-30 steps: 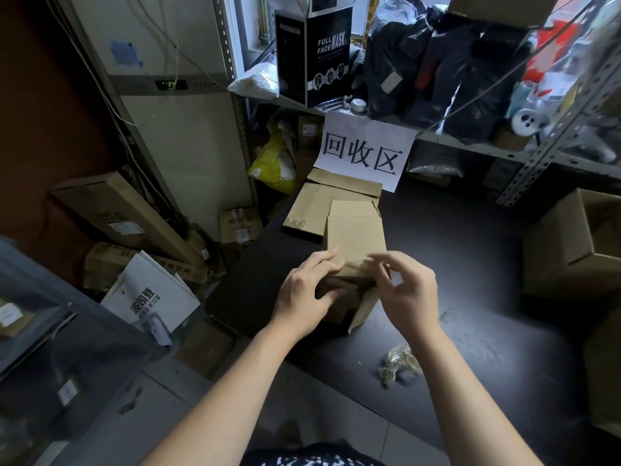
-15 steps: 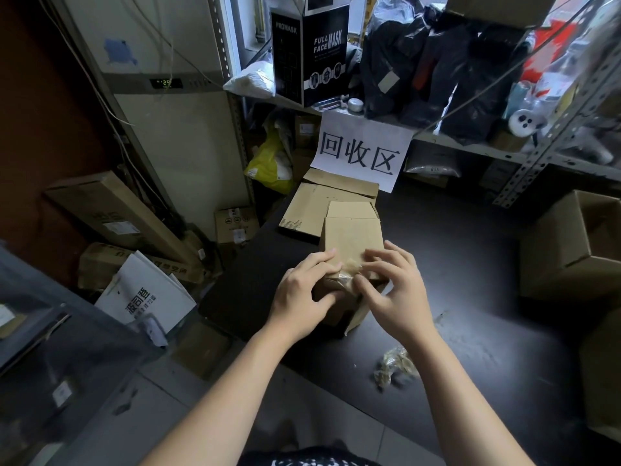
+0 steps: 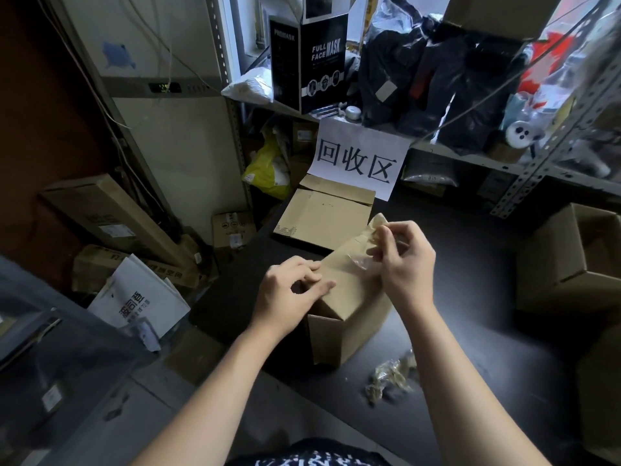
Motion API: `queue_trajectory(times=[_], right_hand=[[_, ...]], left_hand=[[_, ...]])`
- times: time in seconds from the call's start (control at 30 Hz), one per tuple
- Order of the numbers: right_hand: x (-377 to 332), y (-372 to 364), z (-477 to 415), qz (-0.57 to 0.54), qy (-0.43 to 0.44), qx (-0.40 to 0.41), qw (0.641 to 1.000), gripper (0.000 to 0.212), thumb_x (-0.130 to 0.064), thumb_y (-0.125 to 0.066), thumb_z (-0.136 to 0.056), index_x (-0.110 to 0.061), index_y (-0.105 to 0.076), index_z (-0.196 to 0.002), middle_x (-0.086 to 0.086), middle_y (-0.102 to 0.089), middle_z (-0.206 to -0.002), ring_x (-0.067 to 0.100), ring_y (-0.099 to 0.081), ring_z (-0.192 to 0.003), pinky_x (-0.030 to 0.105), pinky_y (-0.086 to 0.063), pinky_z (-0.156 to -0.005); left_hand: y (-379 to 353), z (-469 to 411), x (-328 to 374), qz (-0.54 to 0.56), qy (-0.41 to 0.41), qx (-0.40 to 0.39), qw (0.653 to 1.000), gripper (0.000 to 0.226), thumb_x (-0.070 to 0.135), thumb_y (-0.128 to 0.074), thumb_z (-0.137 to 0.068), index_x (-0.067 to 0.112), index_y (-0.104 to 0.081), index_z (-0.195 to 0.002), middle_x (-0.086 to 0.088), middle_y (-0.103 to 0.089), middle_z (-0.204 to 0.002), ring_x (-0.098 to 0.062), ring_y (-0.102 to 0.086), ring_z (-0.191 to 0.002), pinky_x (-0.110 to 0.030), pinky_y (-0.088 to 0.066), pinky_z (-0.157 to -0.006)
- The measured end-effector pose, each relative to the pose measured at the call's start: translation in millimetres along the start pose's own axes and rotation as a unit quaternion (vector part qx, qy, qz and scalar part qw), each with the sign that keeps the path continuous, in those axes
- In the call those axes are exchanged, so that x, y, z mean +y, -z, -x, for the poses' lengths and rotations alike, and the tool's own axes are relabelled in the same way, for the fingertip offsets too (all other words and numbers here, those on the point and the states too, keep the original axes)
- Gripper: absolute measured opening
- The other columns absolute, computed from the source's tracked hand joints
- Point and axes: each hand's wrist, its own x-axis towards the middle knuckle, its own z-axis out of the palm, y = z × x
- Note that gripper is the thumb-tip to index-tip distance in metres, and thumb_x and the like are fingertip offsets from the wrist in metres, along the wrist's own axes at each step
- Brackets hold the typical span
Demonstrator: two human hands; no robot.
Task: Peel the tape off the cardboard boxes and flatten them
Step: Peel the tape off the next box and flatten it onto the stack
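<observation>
A small brown cardboard box [image 3: 349, 297] stands on the black table [image 3: 470, 314], tilted toward me. My left hand [image 3: 289, 290] presses on the box's near left top edge with curled fingers. My right hand [image 3: 403, 260] pinches a strip of clear tape [image 3: 361, 262] lifted off the box's top, its far end [image 3: 378, 223] curling up. A flattened cardboard box [image 3: 322, 216] lies further back on the table.
A wad of peeled tape [image 3: 389, 375] lies on the table at the front right. Open cardboard boxes [image 3: 571, 257] stand at the right. A white paper sign [image 3: 359, 159] hangs from the shelf behind. Boxes and a white booklet [image 3: 141, 297] clutter the floor at left.
My right hand has pulled the tape up and away from the box's top, rising toward the far right. The box has tipped and shifted under my left hand.
</observation>
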Motion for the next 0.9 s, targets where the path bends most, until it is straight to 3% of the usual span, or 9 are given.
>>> queue_trajectory(times=[0.1, 0.3, 0.4, 0.47, 0.53, 0.63, 0.7, 0.8, 0.9], right_hand=[[9, -4, 1, -0.002, -0.002, -0.015, 1.0, 0.007, -0.016, -0.069, -0.098, -0.015, -0.068, -0.092, -0.003, -0.072, -0.082, 0.014, -0.072, -0.076, 0.029, -0.059, -0.071], [15, 2, -2, -0.011, -0.012, -0.082, 0.997, 0.014, -0.017, -0.075, -0.093, -0.015, -0.08, -0.08, -0.002, -0.073, -0.098, 0.008, -0.069, -0.093, 0.015, -0.05, -0.076], [20, 7, -5, 0.046, 0.004, -0.094, 0.994, 0.015, -0.018, -0.076, -0.092, -0.02, -0.08, -0.078, -0.006, -0.068, -0.107, 0.003, -0.065, -0.098, 0.01, -0.047, -0.077], [25, 9, -4, 0.104, 0.024, -0.098, 0.989, 0.009, -0.016, -0.08, -0.087, -0.025, -0.079, -0.09, -0.009, -0.064, -0.109, 0.0, -0.063, -0.094, 0.006, -0.045, -0.076], [29, 8, -1, 0.147, 0.041, -0.092, 0.984, 0.026, -0.01, -0.077, -0.083, -0.02, -0.076, -0.107, -0.008, -0.061, -0.112, 0.002, -0.061, -0.09, 0.007, -0.044, -0.079], [30, -3, 4, 0.233, 0.06, -0.046, 0.97, 0.036, -0.009, -0.073, -0.078, -0.014, -0.074, -0.113, -0.003, -0.057, -0.119, 0.016, -0.061, -0.097, 0.033, -0.044, -0.086], [27, -8, 7, 0.256, 0.017, -0.008, 0.966, 0.032, -0.013, -0.073, -0.078, -0.016, -0.073, -0.11, -0.001, -0.053, -0.123, 0.023, -0.055, -0.108, 0.034, -0.034, -0.087], [29, -6, 9, 0.273, -0.069, 0.034, 0.959, 0.041, -0.033, -0.079, -0.08, -0.021, -0.07, -0.118, 0.002, -0.045, -0.13, 0.026, -0.037, -0.121, 0.037, -0.037, -0.098], [33, 1, 6, 0.191, -0.105, 0.001, 0.976, 0.032, -0.036, -0.081, -0.085, -0.02, -0.074, -0.112, 0.001, -0.048, -0.126, 0.023, -0.034, -0.124, 0.023, -0.031, -0.096]], left_hand=[[-2, 0, 8, 0.009, 0.022, -0.038, 0.999, 0.056, 0.065, -0.083, -0.067, 0.015, -0.071, -0.086, 0.011, -0.064, -0.101, -0.003, -0.068, -0.098, -0.038, -0.058, -0.081], [-11, 0, 27, -0.041, 0.095, -0.121, 0.987, 0.076, 0.081, -0.078, -0.052, 0.039, -0.069, -0.114, 0.023, -0.043, -0.139, -0.003, -0.057, -0.117, -0.034, -0.052, -0.097], [-14, -2, 26, -0.053, 0.105, -0.142, 0.983, 0.076, 0.079, -0.08, -0.054, 0.047, -0.063, -0.12, 0.028, -0.056, -0.128, 0.006, -0.056, -0.116, -0.033, -0.051, -0.099], [-15, -2, 25, -0.056, 0.108, -0.146, 0.982, 0.074, 0.077, -0.081, -0.055, 0.05, -0.062, -0.12, 0.028, -0.061, -0.119, 0.006, -0.057, -0.113, -0.033, -0.05, -0.099], [-15, -1, 25, -0.053, 0.115, -0.146, 0.981, 0.075, 0.079, -0.08, -0.054, 0.049, -0.062, -0.12, 0.028, -0.061, -0.117, 0.004, -0.058, -0.113, -0.035, -0.05, -0.099], [-17, -4, 28, -0.042, 0.116, -0.157, 0.98, 0.077, 0.08, -0.079, -0.053, 0.046, -0.064, -0.12, 0.026, -0.061, -0.117, 0.002, -0.059, -0.112, -0.036, -0.052, -0.096], [-19, -6, 28, -0.039, 0.112, -0.165, 0.979, 0.078, 0.082, -0.078, -0.053, 0.045, -0.064, -0.121, 0.025, -0.062, -0.117, 0.001, -0.059, -0.111, -0.038, -0.053, -0.094], [-18, -8, 25, -0.038, 0.127, -0.16, 0.978, 0.08, 0.083, -0.077, -0.051, 0.046, -0.065, -0.121, 0.026, -0.062, -0.116, 0.002, -0.059, -0.112, -0.037, -0.052, -0.096], [-17, -6, 24, -0.035, 0.133, -0.157, 0.978, 0.081, 0.082, -0.078, -0.051, 0.045, -0.065, -0.122, 0.027, -0.061, -0.118, 0.003, -0.058, -0.114, -0.037, -0.052, -0.098]])
